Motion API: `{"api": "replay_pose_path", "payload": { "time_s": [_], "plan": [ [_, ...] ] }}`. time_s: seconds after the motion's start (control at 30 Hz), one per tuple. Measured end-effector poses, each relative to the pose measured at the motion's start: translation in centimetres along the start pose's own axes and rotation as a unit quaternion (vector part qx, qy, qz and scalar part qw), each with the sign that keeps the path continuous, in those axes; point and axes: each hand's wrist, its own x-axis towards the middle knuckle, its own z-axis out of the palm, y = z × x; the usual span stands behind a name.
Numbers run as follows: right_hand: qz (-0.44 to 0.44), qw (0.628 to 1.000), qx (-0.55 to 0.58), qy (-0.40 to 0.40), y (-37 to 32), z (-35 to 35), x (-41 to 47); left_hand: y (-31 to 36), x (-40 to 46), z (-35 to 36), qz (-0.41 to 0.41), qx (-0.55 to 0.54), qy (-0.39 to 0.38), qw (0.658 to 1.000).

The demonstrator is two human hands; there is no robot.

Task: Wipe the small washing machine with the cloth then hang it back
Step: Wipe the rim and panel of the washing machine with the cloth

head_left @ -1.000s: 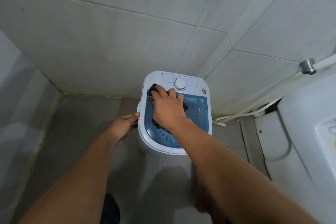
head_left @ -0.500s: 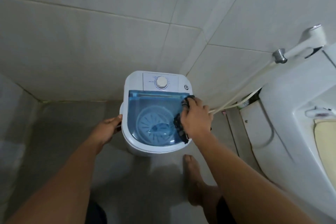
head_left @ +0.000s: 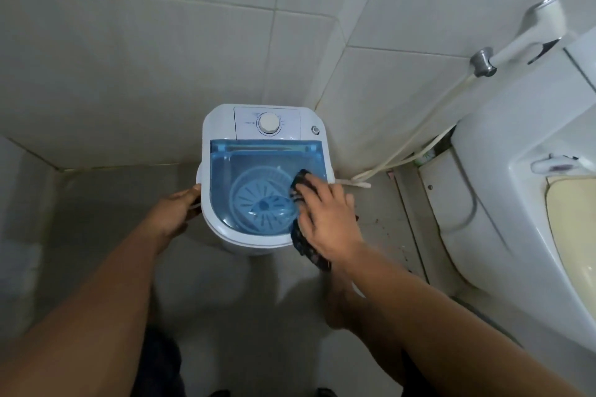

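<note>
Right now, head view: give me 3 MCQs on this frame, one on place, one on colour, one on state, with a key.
1. Where is the cloth?
A. Hanging on the wall
B. Under the right hand on the washer's right front edge
C. On the floor

2. What colour is the washer's lid?
A. See-through blue
B. Red
C. Solid black

3. What is the left hand doing?
A. Turning the dial
B. Holding the cloth
C. Gripping the washer's left side

Key:
1 B, the dark cloth pokes out from under the right hand at the right front rim of the washer.
2 A, the ribbed disc inside shows through the blue lid.
3 C, its fingers wrap the left edge, while the dial stands untouched at the back.
</note>
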Motion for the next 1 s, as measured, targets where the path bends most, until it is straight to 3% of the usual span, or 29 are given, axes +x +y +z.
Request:
{"api": "replay_pose_path", "payload": {
  "time_s": [0.07,0.1,0.17,0.23,0.3,0.47,0.57,0.67,0.73,0.77,0.8,0.9,1.0],
  "plan": [
    [-0.152,0.988,-0.02,-0.03,-1.0,0.5,-3.6,0.0,-0.2,-0.3,-0.001,-0.001,-0.008,1.0],
    [-0.171,0.985,-0.028,-0.027,-0.5,0.7,-4.1,-0.1,-0.2,-0.3,0.001,-0.002,-0.007,1.0],
    [-0.069,0.997,-0.015,-0.008,0.8,0.5,-3.3,-0.2,-0.2,0.1,0.001,-0.004,0.002,1.0],
    [0.116,0.993,0.009,0.022,1.4,0.4,-2.7,-0.1,-0.4,0.4,0.003,-0.003,0.003,1.0],
    [0.181,0.983,0.023,0.034,-0.3,0.7,-3.5,-0.1,-0.6,0.5,0.004,-0.001,0.0,1.0],
    [-0.039,0.999,0.019,-0.01,-8.4,2.8,-6.2,0.0,-0.2,0.2,0.006,0.007,0.003,1.0],
    [-0.041,0.999,0.03,0.0,-7.0,2.8,-5.7,-0.1,-0.1,0.6,0.014,0.008,0.006,1.0],
    [0.117,0.992,0.047,0.027,-2.4,1.4,-4.8,0.0,-0.1,1.0,0.03,-0.015,0.002,0.999],
    [0.267,0.96,0.072,0.052,-0.7,0.7,-4.1,0.2,-0.2,1.0,0.036,-0.019,0.001,0.999],
    [0.295,0.951,0.069,0.056,-1.0,0.6,-3.9,0.1,-0.1,0.9,0.034,-0.016,-0.003,0.999],
    [0.275,0.958,0.054,0.055,-2.0,0.7,-4.1,0.2,-0.3,0.8,0.027,-0.014,-0.007,1.0],
    [0.052,0.998,0.023,0.018,-7.6,2.1,-5.4,0.2,0.1,0.2,0.011,-0.019,-0.013,1.0],
    [-0.092,0.996,0.006,-0.015,-12.8,4.2,-4.5,-0.2,0.5,-0.4,0.002,-0.019,-0.036,0.999]
  ]
}}
